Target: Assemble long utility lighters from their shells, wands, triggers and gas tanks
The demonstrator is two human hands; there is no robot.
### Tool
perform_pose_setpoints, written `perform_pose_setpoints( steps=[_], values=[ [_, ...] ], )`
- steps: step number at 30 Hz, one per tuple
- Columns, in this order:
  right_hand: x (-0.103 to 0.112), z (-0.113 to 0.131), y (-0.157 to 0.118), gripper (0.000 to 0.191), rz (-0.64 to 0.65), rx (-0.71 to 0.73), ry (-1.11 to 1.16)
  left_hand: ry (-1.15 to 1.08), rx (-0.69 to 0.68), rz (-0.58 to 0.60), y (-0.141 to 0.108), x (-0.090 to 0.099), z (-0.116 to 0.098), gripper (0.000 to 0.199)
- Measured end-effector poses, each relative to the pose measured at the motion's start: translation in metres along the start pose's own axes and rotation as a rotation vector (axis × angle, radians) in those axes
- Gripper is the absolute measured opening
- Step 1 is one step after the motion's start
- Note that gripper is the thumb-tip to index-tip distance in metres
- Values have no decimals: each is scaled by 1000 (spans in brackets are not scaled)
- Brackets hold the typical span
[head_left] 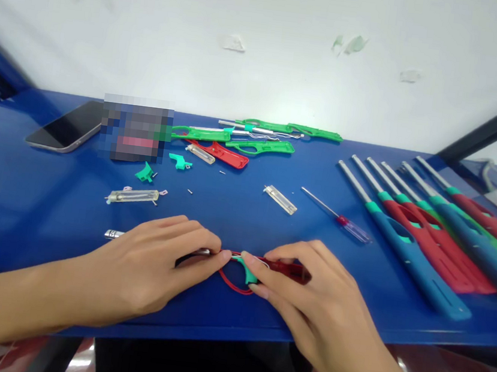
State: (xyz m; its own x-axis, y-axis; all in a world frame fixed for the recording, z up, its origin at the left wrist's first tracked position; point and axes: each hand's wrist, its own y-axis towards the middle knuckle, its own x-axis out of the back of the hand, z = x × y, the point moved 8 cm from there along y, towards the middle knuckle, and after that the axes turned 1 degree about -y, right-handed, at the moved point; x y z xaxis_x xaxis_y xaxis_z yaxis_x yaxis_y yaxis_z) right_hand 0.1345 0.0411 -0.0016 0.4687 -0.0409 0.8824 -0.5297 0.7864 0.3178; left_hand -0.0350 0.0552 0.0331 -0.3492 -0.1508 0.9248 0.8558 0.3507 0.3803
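- Blue flat tabletop (208, 220) carries the red plastic lighter handle (296, 271) with its thin finger loop (228, 284), near the front edge between the hands.
- Bare left hand (153, 259): thumb and forefinger pinched together on the handle's front end.
- Bare right hand (320, 285): thumb and fingers clamped about the handle behind the loop.
- That handle looks light, stiff and perhaps slippery; its long edges should make the best hold.
- Slim silver metal tube (113, 234) pokes out beyond the left hand; rigid, probably safe to steady lengthwise.
- Small green plastic trigger (250, 274) juts into the loop; light pressure should suit it.
- Thin white wire (262, 262) by the right thumb: likely soft, easily pinched.
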Motion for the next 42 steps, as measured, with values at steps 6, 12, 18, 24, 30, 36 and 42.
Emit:
perform_pose_setpoints(
  steps=[6, 12, 18, 24, 30, 36, 42],
  values=[
    [0, 1, 0, 36, 2, 1, -1, -30, 54, -9, -5, -6, 2, 40],
    [0, 0, -2, 33, -3, -5, -1, -76, 69, 19, -8, -12, 3, 43],
    [1, 0, -2, 34, -32, 12, -12, -91, 120, 3, -13, -15, 8, 54],
    [1, -1, 0, 32, -37, -20, 10, -119, 109, 17, -10, -16, 8, 65],
    [7, -3, -4, 22, -165, -14, 82, -158, 88, 25, -7, -16, 8, 62],
    [11, -4, -4, 17, -210, -13, 102, -163, 78, 41, -8, -16, 6, 63],
    [10, -3, -3, 24, -194, -11, 91, -155, 76, 60, -6, -14, 6, 66]
  ],
)
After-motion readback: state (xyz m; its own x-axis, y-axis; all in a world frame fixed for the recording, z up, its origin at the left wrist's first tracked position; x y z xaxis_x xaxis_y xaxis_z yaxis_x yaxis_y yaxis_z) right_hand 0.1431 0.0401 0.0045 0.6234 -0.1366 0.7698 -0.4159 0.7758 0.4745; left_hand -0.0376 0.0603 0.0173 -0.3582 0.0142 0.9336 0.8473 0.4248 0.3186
